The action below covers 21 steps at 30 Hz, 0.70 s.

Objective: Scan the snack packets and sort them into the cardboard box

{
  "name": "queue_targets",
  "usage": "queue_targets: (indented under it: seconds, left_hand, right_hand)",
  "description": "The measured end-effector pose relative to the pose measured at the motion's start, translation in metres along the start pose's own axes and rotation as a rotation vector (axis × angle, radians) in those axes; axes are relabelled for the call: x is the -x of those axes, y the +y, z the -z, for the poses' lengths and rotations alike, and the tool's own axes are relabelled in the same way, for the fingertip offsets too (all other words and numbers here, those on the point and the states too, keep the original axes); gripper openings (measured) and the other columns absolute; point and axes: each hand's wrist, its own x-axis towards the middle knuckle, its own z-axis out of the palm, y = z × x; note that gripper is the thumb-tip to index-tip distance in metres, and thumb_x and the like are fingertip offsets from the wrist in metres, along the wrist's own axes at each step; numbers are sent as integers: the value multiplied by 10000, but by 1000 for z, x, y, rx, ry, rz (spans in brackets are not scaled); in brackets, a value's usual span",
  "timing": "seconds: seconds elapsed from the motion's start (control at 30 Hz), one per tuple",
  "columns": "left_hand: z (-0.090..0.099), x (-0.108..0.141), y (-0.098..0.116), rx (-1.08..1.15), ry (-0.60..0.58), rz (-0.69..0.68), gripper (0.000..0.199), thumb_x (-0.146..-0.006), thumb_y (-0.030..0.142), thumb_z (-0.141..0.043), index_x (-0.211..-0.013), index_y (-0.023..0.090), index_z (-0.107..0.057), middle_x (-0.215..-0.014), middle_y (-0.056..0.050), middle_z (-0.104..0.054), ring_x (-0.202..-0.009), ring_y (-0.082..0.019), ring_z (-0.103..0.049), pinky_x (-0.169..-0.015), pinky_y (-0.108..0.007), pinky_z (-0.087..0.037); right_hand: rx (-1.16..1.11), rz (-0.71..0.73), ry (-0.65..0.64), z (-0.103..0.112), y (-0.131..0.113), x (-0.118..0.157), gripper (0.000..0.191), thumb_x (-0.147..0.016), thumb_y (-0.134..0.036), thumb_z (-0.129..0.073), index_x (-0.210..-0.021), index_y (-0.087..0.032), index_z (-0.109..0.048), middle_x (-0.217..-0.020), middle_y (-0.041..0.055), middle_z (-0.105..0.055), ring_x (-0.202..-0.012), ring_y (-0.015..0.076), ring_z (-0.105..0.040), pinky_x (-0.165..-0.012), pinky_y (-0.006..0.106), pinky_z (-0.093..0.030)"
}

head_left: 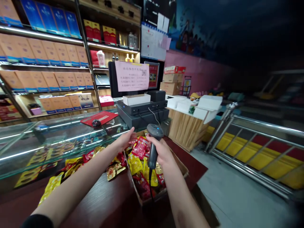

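Note:
A dark grey barcode scanner [153, 155], with a small blue light on its head, is gripped upright in my right hand [161, 152]. Its black cord hangs down over an open cardboard box [134, 190] of red and yellow snack packets [136, 164]. My left hand [127, 139] reaches to the box's far left edge, thumb stretched out and apart from the fingers. It is close to a red packet [141, 147] on top; its other fingers are partly hidden, and I see nothing held in it. A gold packet [115, 171] lies on the dark red counter beside the box.
More packets [73, 166] lie along the glass display case [59, 139], where a mouse [96, 123] rests on a red mat. Beyond the box stand a cash drawer [142, 115] and monitor [113, 79]. A metal railing [256, 152] is on the right; stocked shelves are behind.

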Motion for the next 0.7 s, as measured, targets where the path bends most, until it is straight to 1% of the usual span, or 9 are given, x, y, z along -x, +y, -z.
queue_targets:
  seconds: [0.03,0.1,0.17,0.23,0.33,0.47,0.57,0.7]
  left_hand:
    - [-3,-4,-1,-4,21,7,538,-783,622,-502,-994,138,-607,-968,-108,-634,-812,-180,-588,-682,-272,-441]
    - [-2,-8,-3,-7,34,36,553,-780,626,-501,-1024,139,-598,-1059,-125,-618,-890,-200,-584,-705,-282,-443]
    - [7,-5,-5,-17,46,47,549,-790,620,-490,-1037,141,-595,-1105,-133,-610,-939,-212,-577,-710,-284,-447]
    - [22,3,-6,-29,67,38,554,-792,618,-487,-1044,138,-595,-1133,-136,-606,-973,-218,-571,-720,-287,-453]
    - [56,19,-10,-54,105,10,599,-768,638,-502,-1064,127,-605,-1171,-143,-599,-1025,-236,-560,-755,-309,-463]
    - [111,47,-20,-33,199,21,614,-768,642,-497,-1093,132,-606,-1238,-155,-573,-1092,-257,-542,-789,-333,-477]
    - [149,73,-34,25,262,19,610,-786,634,-479,-1105,126,-597,-1278,-165,-546,-1110,-255,-538,-804,-338,-484]
    - [188,111,-58,85,337,35,595,-801,618,-468,-1120,133,-595,-1282,-157,-551,-1099,-245,-556,-811,-329,-485]
  right_hand:
    - [1,14,16,4,-1,-1,274,-528,-260,-783,-770,-166,-695,-714,1,-694,-688,138,-619,-678,247,-459]
    - [8,40,24,7,1,-2,257,-528,-249,-780,-755,-164,-695,-768,11,-705,-755,151,-628,-725,250,-460]
    - [20,40,-1,6,6,-2,257,-540,-255,-773,-767,-163,-696,-819,22,-710,-827,170,-634,-774,262,-463]
    - [33,22,-35,0,14,-2,265,-550,-269,-769,-780,-162,-696,-850,32,-713,-866,184,-636,-793,267,-465]
    - [50,-26,-95,-17,29,3,279,-563,-288,-766,-802,-163,-696,-878,46,-713,-876,191,-638,-764,261,-475]
    - [57,-127,-191,-45,57,15,284,-570,-287,-762,-821,-175,-690,-887,35,-707,-843,171,-632,-718,243,-475]
    - [82,-181,-246,-67,85,25,278,-567,-279,-763,-812,-177,-682,-884,25,-698,-830,160,-619,-738,250,-469]
    - [153,-279,-312,-94,126,37,276,-571,-300,-760,-797,-165,-680,-796,30,-685,-741,153,-602,-681,261,-462]
